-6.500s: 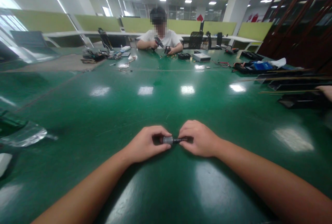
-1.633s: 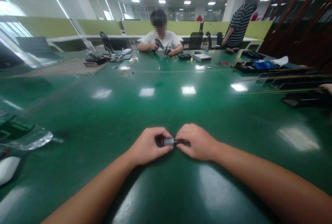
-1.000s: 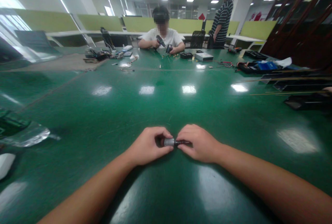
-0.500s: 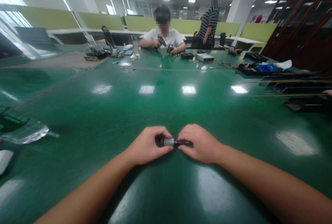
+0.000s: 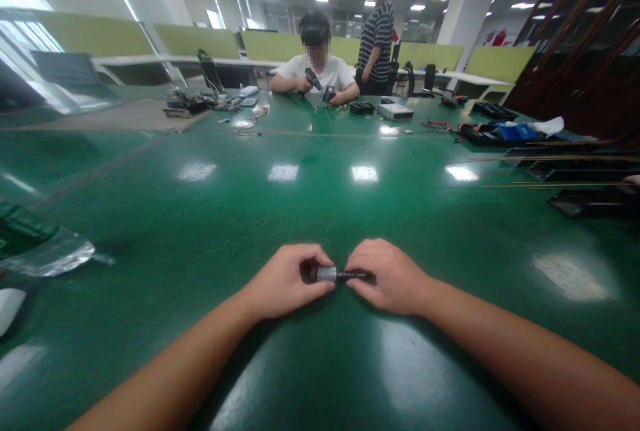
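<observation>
Low over the green table (image 5: 280, 211), in the head view, my left hand (image 5: 287, 281) pinches a short silver cylinder (image 5: 327, 274) between thumb and fingers. From its right end a thin black ribbed piece (image 5: 353, 275) runs into my right hand (image 5: 383, 276), whose thumb and fingers are closed on it. The two pieces lie in one line and look joined. My fingers and palms hide their outer ends. What kind of part this is, I cannot make out.
Clear plastic packaging (image 5: 60, 252) and a white object (image 5: 10, 308) are at the left. Black trays (image 5: 590, 203) with thin rods stand at the right. Across the table a seated person (image 5: 316, 71) holds a power drill (image 5: 313, 78). Another person (image 5: 376, 41) stands behind.
The standing person has moved to the left and turned. My hands keep the same grip, with only a slight shift in view.
</observation>
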Motion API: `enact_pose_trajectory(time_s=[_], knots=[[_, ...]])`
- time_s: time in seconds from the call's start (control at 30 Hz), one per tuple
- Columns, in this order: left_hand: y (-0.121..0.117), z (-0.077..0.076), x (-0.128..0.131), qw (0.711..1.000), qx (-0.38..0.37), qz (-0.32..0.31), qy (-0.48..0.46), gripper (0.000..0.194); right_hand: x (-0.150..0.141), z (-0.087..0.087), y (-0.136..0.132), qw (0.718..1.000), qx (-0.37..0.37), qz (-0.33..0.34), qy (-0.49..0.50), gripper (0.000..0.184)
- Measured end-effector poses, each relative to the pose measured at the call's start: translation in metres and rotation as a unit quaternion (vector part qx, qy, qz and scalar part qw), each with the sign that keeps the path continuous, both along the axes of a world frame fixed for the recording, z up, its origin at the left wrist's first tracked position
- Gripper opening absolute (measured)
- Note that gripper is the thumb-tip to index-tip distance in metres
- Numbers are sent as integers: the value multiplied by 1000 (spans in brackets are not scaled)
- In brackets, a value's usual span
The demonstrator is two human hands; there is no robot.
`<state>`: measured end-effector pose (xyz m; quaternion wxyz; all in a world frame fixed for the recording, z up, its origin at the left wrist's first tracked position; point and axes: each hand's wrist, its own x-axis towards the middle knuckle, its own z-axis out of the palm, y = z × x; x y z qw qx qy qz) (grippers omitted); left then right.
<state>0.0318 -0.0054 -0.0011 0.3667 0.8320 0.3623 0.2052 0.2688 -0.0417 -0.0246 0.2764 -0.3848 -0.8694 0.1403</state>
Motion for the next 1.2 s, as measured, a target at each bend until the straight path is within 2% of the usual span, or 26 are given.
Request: enact_pose_trajectory(time_s=[1.2], knots=[[1,-2,-2,999,26,-3,19,15,8,4,0,1000,6,-18,-11,5]])
